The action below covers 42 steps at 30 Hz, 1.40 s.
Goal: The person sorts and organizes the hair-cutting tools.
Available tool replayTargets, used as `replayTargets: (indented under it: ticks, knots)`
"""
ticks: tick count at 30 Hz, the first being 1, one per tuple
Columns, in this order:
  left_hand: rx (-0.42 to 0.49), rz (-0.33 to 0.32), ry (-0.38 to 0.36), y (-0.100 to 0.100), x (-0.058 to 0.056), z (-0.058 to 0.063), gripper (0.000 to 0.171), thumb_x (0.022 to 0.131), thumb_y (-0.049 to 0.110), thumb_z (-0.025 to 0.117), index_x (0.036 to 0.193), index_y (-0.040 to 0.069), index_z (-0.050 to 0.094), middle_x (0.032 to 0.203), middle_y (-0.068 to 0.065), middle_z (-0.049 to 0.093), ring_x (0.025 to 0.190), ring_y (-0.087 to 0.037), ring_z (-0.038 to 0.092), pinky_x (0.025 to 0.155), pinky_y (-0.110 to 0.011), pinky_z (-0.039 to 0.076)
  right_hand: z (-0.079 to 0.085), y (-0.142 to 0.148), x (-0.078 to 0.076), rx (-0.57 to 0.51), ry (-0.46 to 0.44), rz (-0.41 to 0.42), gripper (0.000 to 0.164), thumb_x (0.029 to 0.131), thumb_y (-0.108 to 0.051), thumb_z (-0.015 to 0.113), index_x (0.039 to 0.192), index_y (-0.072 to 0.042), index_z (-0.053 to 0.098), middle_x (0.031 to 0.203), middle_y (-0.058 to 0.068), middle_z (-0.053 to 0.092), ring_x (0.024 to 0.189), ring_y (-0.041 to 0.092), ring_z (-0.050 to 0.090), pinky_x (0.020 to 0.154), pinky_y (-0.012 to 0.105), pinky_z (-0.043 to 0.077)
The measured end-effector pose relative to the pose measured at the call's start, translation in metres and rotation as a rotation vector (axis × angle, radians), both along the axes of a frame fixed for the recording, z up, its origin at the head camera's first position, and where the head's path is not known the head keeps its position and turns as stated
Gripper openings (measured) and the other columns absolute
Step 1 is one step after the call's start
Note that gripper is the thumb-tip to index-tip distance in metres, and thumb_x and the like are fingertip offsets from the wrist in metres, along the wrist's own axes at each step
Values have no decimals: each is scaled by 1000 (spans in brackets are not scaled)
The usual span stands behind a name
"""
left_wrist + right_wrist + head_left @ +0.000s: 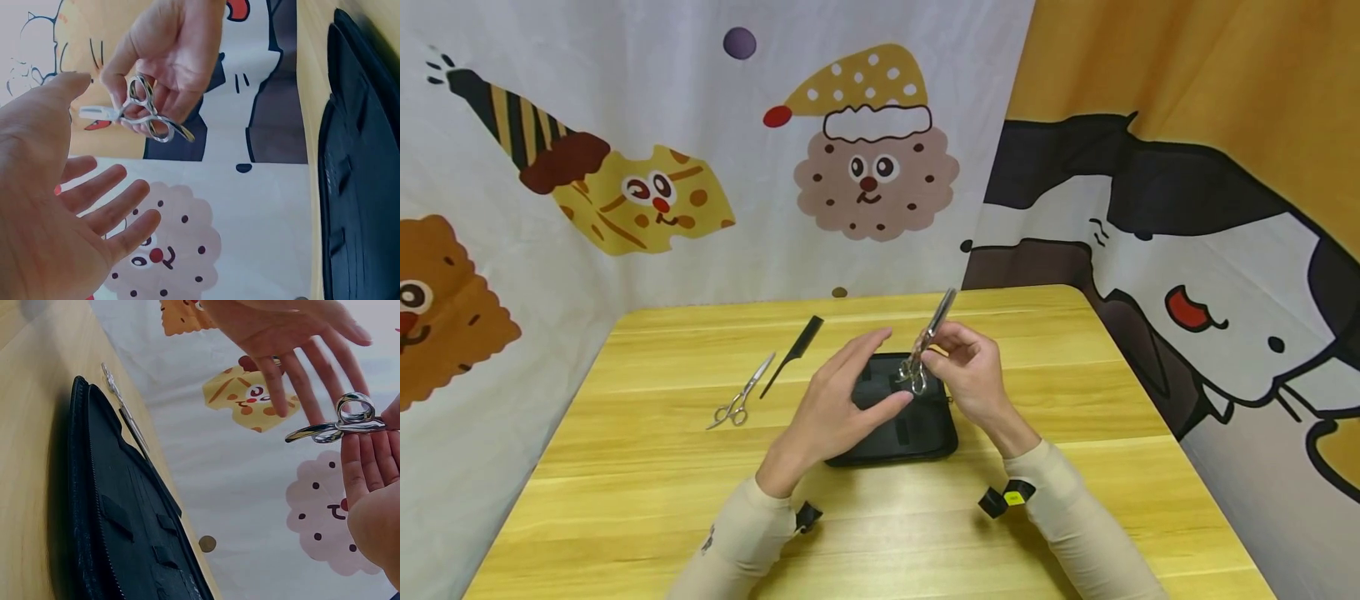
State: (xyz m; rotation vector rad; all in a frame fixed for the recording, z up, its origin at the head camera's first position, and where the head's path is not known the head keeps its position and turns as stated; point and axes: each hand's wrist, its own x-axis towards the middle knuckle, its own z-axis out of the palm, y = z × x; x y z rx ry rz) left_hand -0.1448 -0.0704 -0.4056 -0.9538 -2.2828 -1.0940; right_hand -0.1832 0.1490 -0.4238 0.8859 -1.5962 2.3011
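Observation:
My right hand [976, 373] pinches a pair of silver scissors [937, 320] near the pivot, with the blades pointing up and away and the finger rings low. The rings and a curved finger rest show clearly on the scissors [354, 422] in the right wrist view. Beside them my left hand [829, 410] is held with fingers spread and thumb apart, apparently not touching the scissors. Below both hands a black zip case [891, 450] lies opened flat on the table, with elastic loops [117, 519] on its inside; the hands partly cover it in the head view.
On the wooden table [647, 475], left of the case, lie a second pair of silver scissors [745, 396] and a black tail comb [801, 343]. A curtain [700, 108] with cartoon prints hangs behind the table and along its sides.

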Motion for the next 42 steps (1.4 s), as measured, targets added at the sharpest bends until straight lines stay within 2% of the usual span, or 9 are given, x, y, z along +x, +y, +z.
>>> replayTargets:
  ticks: [5, 12, 19, 28, 33, 37, 42]
  knots:
    - [51, -13, 2, 7, 2, 4, 79, 88, 36, 80, 155, 9, 48, 151, -8, 52, 135, -17, 48, 107, -45, 48, 0, 0, 0, 12, -1, -4, 21, 91, 12, 68, 109, 4, 71, 101, 13, 71, 93, 27, 68, 79, 29, 61]
    - [54, 3, -37, 19, 5, 0, 77, 88, 40, 79, 152, 8, 51, 149, -6, 54, 133, -15, 50, 105, -42, 50, -2, 0, 2, 23, 5, -17, 18, 92, 7, 71, 110, 4, 70, 103, 12, 71, 96, 26, 68, 84, 29, 60]
    - [90, 29, -54, 26, 5, -2, 71, 86, 43, 81, 142, 5, 60, 135, -5, 65, 117, -15, 62, 97, -39, 54, -2, -1, 4, 25, 13, -27, 19, 92, 5, 72, 111, 4, 70, 104, 11, 71, 98, 26, 68, 85, 29, 60]
    - [118, 56, -29, 27, 6, -4, 52, 82, 35, 85, 123, 5, 72, 113, -4, 74, 101, -13, 68, 83, -40, 60, -1, -2, 5, 25, 17, -30, 21, 91, 7, 70, 109, 17, 65, 103, 13, 72, 96, 27, 68, 84, 30, 60]
    - [128, 62, -46, 26, 6, -6, 42, 83, 31, 85, 116, 7, 74, 108, -2, 75, 95, -10, 70, 79, -32, 61, 0, -3, 4, 28, 20, -15, 23, 90, 12, 67, 107, 25, 59, 102, 14, 71, 95, 29, 68, 83, 31, 61]
    - [131, 59, -65, 26, 5, -6, 41, 84, 32, 84, 116, 7, 75, 107, -2, 75, 90, -11, 72, 77, -25, 61, -1, -3, 4, 35, 22, -10, 23, 90, 13, 66, 107, 27, 57, 101, 14, 71, 94, 29, 68, 83, 32, 61]
    - [139, 51, -84, 26, 4, -7, 41, 83, 32, 84, 114, 7, 76, 105, -3, 76, 85, -14, 73, 74, -26, 62, -1, -2, 4, 49, 20, -10, 24, 91, 12, 67, 108, 26, 58, 102, 14, 71, 95, 30, 68, 84, 33, 61]
